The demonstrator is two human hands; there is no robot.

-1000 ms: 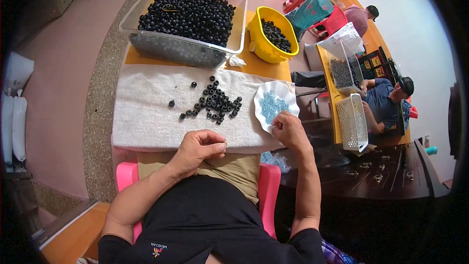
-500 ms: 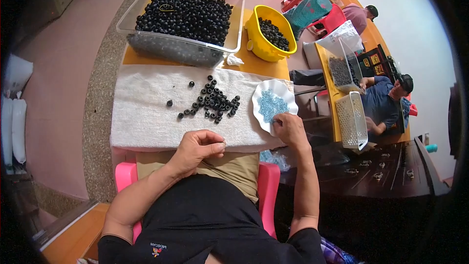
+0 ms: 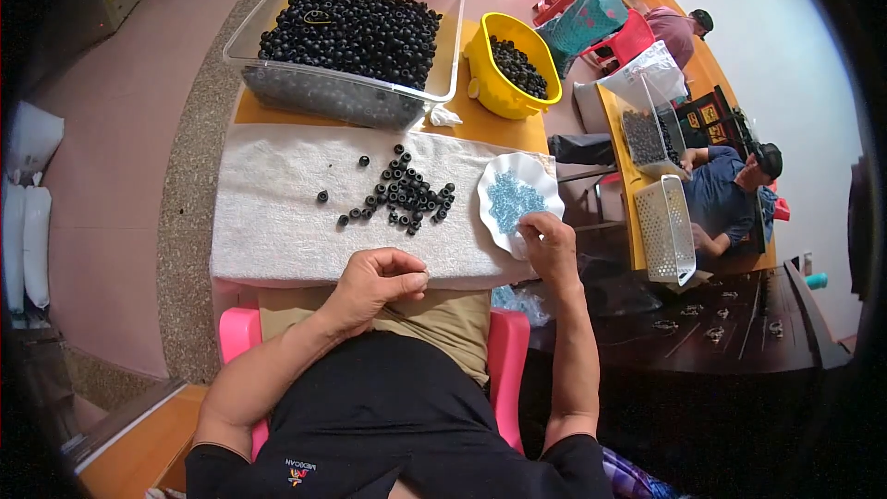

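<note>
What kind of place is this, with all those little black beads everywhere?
Probably a small hand-assembly workshop. A clear plastic bin heaped with black beads, a yellow plastic bowl of more, and a white scalloped dish of tiny blue pieces crowd the table, while other people work alongside.

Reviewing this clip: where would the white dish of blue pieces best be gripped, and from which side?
Probably by the scalloped rim of the white dish on its far right side. The right hand already covers the near edge, the black beads crowd its left, and the blue pieces fill the shallow middle.

Yellow bowl (image 3: 506, 74), white basket (image 3: 665, 231) nearby
</note>
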